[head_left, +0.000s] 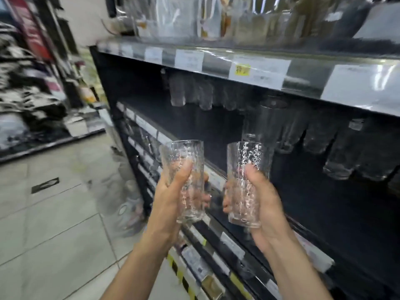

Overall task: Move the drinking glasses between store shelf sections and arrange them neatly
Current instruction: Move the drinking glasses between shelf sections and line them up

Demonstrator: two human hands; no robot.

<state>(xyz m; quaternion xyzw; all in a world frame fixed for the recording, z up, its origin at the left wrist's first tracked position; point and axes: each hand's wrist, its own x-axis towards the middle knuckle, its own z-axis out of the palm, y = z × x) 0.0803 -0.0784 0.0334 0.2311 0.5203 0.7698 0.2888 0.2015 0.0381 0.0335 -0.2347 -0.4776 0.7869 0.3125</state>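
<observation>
Head view: two textured drinking glasses, upright, held in front of the dark shelf (216, 131). Left glass (186, 165) was gripped by left hand (171, 202); right glass (249, 169) by right hand (262, 204). More glasses (337, 144) stood on that shelf, blurred.

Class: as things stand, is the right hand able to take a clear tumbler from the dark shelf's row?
Probably not: the right hand is full, gripping a textured clear glass, though the path to the tumbler row looks open.

Left glass (184, 153) & right glass (249, 155): clear glass w/ rippled, glossy surface; shelf edge (216, 63) shiny metal; floor tiles (54, 215) smooth, slight sheen.
</observation>
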